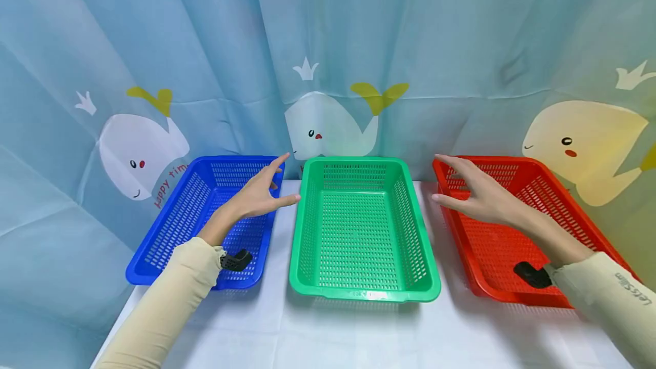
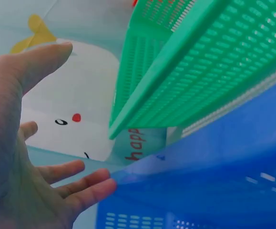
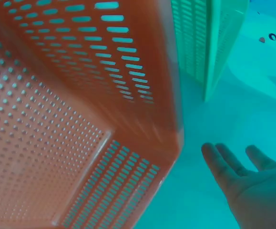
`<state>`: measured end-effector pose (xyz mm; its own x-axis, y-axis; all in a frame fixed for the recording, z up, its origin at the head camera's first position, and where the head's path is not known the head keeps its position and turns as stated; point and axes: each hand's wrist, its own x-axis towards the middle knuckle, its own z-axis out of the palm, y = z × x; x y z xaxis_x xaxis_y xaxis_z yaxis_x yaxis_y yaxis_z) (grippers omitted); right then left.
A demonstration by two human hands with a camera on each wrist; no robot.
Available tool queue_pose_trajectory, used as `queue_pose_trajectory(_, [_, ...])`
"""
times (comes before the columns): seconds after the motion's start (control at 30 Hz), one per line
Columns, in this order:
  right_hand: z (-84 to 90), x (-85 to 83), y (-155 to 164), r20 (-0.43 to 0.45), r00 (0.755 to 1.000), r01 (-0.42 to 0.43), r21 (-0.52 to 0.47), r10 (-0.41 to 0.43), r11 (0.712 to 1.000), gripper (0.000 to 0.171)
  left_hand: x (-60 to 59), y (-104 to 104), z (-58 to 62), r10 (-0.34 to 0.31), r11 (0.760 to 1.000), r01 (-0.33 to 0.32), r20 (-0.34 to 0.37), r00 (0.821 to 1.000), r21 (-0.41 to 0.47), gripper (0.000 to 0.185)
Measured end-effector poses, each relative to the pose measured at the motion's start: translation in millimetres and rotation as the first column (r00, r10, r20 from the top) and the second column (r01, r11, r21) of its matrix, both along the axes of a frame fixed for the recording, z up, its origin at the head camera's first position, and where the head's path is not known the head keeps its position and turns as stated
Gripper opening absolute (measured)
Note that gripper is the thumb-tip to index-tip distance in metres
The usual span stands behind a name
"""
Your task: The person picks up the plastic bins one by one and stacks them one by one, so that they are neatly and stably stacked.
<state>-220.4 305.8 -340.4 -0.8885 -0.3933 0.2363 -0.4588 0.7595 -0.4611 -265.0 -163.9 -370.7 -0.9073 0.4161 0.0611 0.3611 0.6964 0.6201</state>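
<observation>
Three plastic baskets with slotted walls stand in a row in the head view: a blue basket (image 1: pixel 134 269) at left, a green basket (image 1: pixel 365 295) in the middle and a red basket (image 1: pixel 479 278) at right. My left hand (image 1: pixel 256 193) is over the right side of the blue basket, its thumb pointing toward the green basket's rim. Over the red basket's left side is my right hand (image 1: pixel 482 191), fingers extended to the left. Neither hand holds anything. In the left wrist view the left hand (image 2: pixel 37 157) has its fingers spread. The right hand (image 3: pixel 261 183) appears beside the red basket (image 3: pixel 171 143).
A white table surface (image 1: pixel 359 335) lies under the baskets. Behind them hangs a light blue curtain (image 1: pixel 435 44) printed with whales. A black strap-like piece (image 1: pixel 237 261) sits at the left wrist, and another black piece (image 1: pixel 533 275) at the right wrist.
</observation>
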Motion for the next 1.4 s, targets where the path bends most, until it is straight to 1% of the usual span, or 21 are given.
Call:
queue_pose_trajectory(0.07, [1.0, 0.7, -3, 0.028, 1.000, 0.000, -0.018, 0.000, 1.000, 0.082, 0.9, 2, 0.2, -0.002, 1.000, 0.001, 0.036, 0.999, 0.026, 0.098])
queue_pose_trajectory(0.17, [2.5, 2.1, -8, 0.126, 0.992, 0.001, -0.079, 0.009, 0.997, 0.078, 2.9, 5, 0.2, -0.013, 0.997, 0.006, 0.096, 0.995, 0.072, 0.097])
queue_pose_trajectory(0.27, [2.9, 3.3, -13, 0.235, 0.972, 0.014, -0.152, 0.023, 0.988, 0.075, 4.5, 9, -0.8, -0.036, 0.994, 0.019, 0.152, 0.988, 0.110, 0.096])
queue_pose_trajectory(0.37, [1.6, 3.7, -16, 0.309, 0.950, 0.016, -0.189, 0.044, 0.982, 0.074, 5.6, 13, -3.3, -0.068, 0.989, 0.037, 0.213, 0.975, 0.146, 0.098])
queue_pose_trajectory(0.47, [-0.7, 3.4, -20, 0.375, 0.925, 0.031, -0.216, 0.054, 0.976, 0.074, 6.2, 15, -6.0, -0.101, 0.979, 0.045, 0.287, 0.953, 0.197, 0.102])
queue_pose_trajectory(0.53, [-2.8, 2.6, -22, 0.417, 0.907, 0.040, -0.238, 0.065, 0.970, 0.075, 7.0, 16, -7.5, -0.121, 0.971, 0.041, 0.339, 0.933, 0.236, 0.103])
queue_pose_trajectory(0.63, [-7.0, 1.6, -24, 0.459, 0.885, 0.047, -0.255, 0.078, 0.966, 0.077, 7.3, 16, -9.8, -0.130, 0.962, 0.017, 0.398, 0.908, 0.274, 0.105])
queue_pose_trajectory(0.7, [-10.6, 0.8, -25, 0.482, 0.872, 0.046, -0.260, 0.089, 0.964, 0.078, 7.3, 16, -10.2, -0.135, 0.957, 0.006, 0.424, 0.895, 0.292, 0.105])
queue_pose_trajectory(0.77, [-14.3, 0.2, -26, 0.504, 0.858, 0.051, -0.272, 0.097, 0.961, 0.080, 7.1, 17, -9.8, -0.135, 0.954, -0.005, 0.442, 0.887, 0.300, 0.105])
queue_pose_trajectory(0.83, [-18.0, -0.7, -27, 0.533, 0.839, 0.062, -0.294, 0.109, 0.954, 0.081, 6.5, 17, -9.5, -0.148, 0.948, -0.007, 0.461, 0.875, 0.318, 0.104])
queue_pose_trajectory(0.9, [-21.5, -1.6, -27, 0.562, 0.818, 0.076, -0.319, 0.124, 0.945, 0.083, 5.7, 19, -9.7, -0.170, 0.937, -0.012, 0.486, 0.858, 0.348, 0.104])
queue_pose_trajectory(1.0, [-26.4, -2.8, -28, 0.605, 0.784, 0.095, -0.344, 0.143, 0.934, 0.085, 3.6, 20, -11.6, -0.186, 0.921, -0.041, 0.530, 0.827, 0.388, 0.103])
queue_pose_trajectory(1.07, [-28.9, -3.3, -29, 0.628, 0.761, 0.103, -0.361, 0.160, 0.927, 0.086, 2.5, 20, -12.6, -0.190, 0.911, -0.065, 0.554, 0.810, 0.407, 0.103])
queue_pose_trajectory(1.1, [-29.9, -3.5, -29, 0.638, 0.752, 0.106, -0.369, 0.169, 0.923, 0.086, 1.9, 20, -13.1, -0.187, 0.909, -0.075, 0.562, 0.806, 0.410, 0.102])
queue_pose_trajectory(1.2, [-32.7, -4.4, -31, 0.655, 0.730, 0.111, -0.398, 0.198, 0.911, 0.087, 0.9, 19, -13.6, -0.183, 0.907, -0.086, 0.569, 0.802, 0.413, 0.099])
queue_pose_trajectory(1.4, [-34.9, -4.5, -32, 0.660, 0.724, 0.115, -0.402, 0.201, 0.908, 0.089, 0.6, 20, -13.8, -0.167, 0.917, -0.086, 0.570, 0.805, 0.390, 0.095])
